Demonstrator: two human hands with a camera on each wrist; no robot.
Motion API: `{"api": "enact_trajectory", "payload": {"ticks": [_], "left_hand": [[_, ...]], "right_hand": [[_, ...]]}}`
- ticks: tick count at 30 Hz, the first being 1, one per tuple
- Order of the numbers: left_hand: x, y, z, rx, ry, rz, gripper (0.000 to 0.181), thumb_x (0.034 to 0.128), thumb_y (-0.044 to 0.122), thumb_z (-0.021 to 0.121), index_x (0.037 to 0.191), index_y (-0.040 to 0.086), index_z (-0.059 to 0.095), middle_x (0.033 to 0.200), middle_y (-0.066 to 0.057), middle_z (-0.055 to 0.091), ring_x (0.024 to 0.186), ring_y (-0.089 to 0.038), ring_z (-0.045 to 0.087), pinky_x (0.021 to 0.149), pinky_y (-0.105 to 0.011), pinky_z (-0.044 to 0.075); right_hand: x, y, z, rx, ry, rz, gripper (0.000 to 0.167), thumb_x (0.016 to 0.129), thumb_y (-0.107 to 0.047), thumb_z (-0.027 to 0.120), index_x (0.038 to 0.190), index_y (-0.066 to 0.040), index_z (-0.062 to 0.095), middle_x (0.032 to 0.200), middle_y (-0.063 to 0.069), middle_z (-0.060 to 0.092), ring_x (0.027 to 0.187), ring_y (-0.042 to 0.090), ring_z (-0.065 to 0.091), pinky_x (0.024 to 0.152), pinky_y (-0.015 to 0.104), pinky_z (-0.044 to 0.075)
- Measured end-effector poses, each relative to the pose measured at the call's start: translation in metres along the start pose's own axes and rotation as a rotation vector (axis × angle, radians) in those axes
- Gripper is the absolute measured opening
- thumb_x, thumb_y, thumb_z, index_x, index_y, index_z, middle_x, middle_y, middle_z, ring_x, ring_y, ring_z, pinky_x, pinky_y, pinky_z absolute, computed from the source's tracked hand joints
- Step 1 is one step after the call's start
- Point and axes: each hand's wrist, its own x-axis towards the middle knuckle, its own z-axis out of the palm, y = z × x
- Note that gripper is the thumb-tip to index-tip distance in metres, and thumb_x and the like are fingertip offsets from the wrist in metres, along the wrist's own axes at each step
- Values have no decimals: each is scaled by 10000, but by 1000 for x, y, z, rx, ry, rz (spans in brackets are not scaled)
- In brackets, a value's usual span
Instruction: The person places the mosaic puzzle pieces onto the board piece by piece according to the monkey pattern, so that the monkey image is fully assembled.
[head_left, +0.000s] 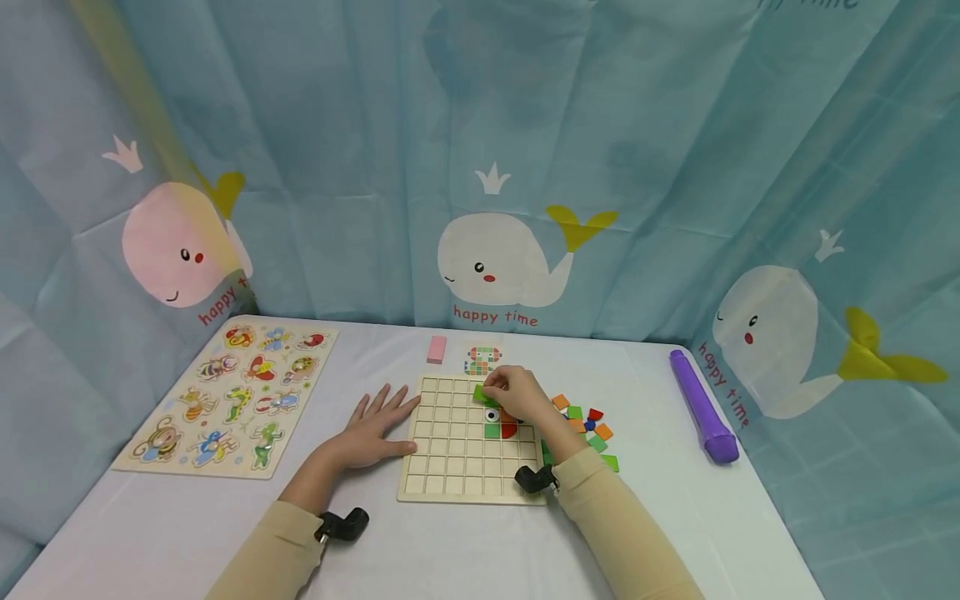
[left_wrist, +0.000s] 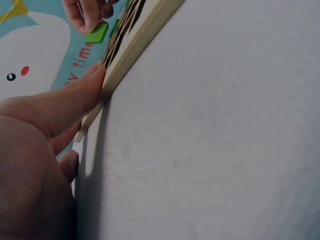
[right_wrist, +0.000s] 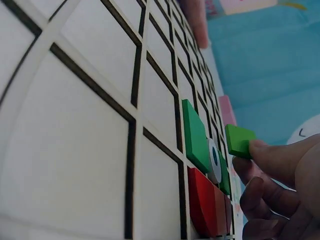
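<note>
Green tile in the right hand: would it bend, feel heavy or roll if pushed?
The green tile is probably stiff: its edges look straight between the fingers. It is likely light, being small and thin. Its flat face suggests sliding rather than rolling.

The pinched tile [right_wrist: 238, 139] is bright green. The grid board [head_left: 450, 467] is pale wood, ruled into squares by lines that look dark up close; on it are a deeper green square [head_left: 492, 431], a white eye tile [head_left: 492, 415] with a black centre and a red curved piece [head_left: 509, 431]. The loose pieces [head_left: 603, 432] mix orange, green, red and blue. Purple colours the stick [head_left: 697, 400], pink the small block [head_left: 437, 350]. Multicoloured bugs pattern the cream puzzle board [head_left: 243, 469]. The desk [head_left: 750, 533] is white, the sleeves [head_left: 622, 525] beige. Blue-green curtain [head_left: 637, 150] carries pale whales [head_left: 495, 250] with mustard tails and red lettering [head_left: 495, 316].
</note>
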Motion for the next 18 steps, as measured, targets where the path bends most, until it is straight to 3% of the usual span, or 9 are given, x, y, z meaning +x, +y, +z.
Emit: {"api": "enact_trajectory", "payload": {"ticks": [10, 18], "left_hand": [[0, -1, 1, -8, -5, 9, 867, 903, 561, 672, 1604, 214, 300, 1699, -116, 131, 1564, -405, -50, 1218, -621, -103], [0, -3, 2, -3, -2, 1, 869, 898, 581, 666, 1602, 217, 310, 1700, -111, 136, 1566, -396, -52, 1221, -608, -110]], "right_hand": [[6, 0, 11, -79, -2, -18, 95, 989, -255, 669, 949, -177, 706, 886, -40, 664, 780, 128, 601, 720, 336, 532], [7, -1, 14, -131, -14, -12, 97, 989, -262, 670, 966, -202, 743, 894, -58, 684, 767, 109, 603, 688, 321, 530]]}}
